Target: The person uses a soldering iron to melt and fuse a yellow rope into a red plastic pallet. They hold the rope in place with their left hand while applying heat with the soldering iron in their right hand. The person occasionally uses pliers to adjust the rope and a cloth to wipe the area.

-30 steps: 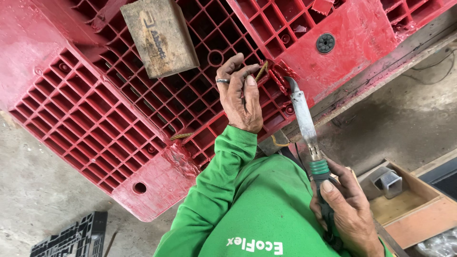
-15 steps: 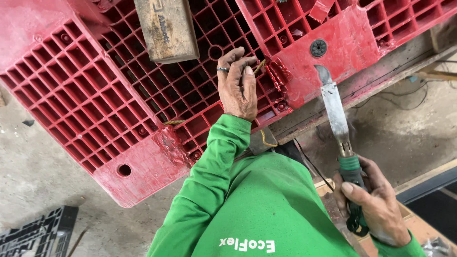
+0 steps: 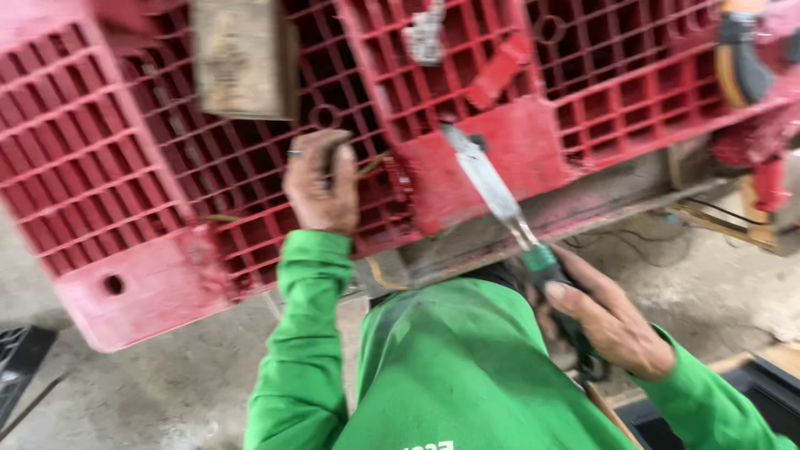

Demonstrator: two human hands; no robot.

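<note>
**Two hands at a red plastic pallet, one with a flat-bladed tool**

A large red plastic pallet, ribbed in a grid of open cells, fills the upper part of the head view and serves as the landmark. The person wears a bright green long-sleeved top.

The left hand is raised against the pallet's grid, near its middle, just below a worn wooden block that sits on the ribs. Its fingers are curled closed around a small dark part at the grid; the picture is too blurred to say what that part is. A ring shows on one finger.

The right hand is lower, below the pallet's near edge. Its fingers are wrapped tight around the green and black handle of a tool with a long, flat metal blade. The blade slants up and to the left, its tip lying over a smooth solid red panel of the pallet, beside the left hand but apart from it.

Under the pallet lies a grey concrete floor.
</note>
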